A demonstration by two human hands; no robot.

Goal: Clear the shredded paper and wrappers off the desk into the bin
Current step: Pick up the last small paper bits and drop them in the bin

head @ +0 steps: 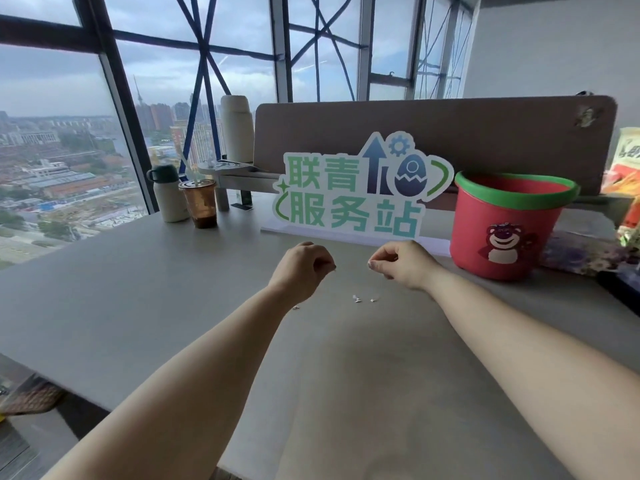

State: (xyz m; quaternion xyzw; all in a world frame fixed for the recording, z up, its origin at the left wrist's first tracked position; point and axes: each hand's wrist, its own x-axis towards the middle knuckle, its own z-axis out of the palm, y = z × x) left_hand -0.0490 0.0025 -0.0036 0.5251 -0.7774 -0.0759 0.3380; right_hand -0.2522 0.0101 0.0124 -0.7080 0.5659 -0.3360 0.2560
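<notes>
Here, my left hand [304, 263] and right hand [401, 261], fingers curled, seemingly pinch paper scraps [334, 269]; bin [509, 233] at two o'clock.

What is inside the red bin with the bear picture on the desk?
Only the upper red inner wall of the red bin shows, under its rim. No paper rises above the rim. The front wall hides the bottom, so the contents cannot be seen.

Your left hand [304, 265]: fingers curled over the desk [138, 289], perhaps pinching a bit.
Your right hand [403, 263]: curled likewise.
Paper scraps [356, 299]: between your wrists.
Bin [509, 233]: upright, at right.
</notes>
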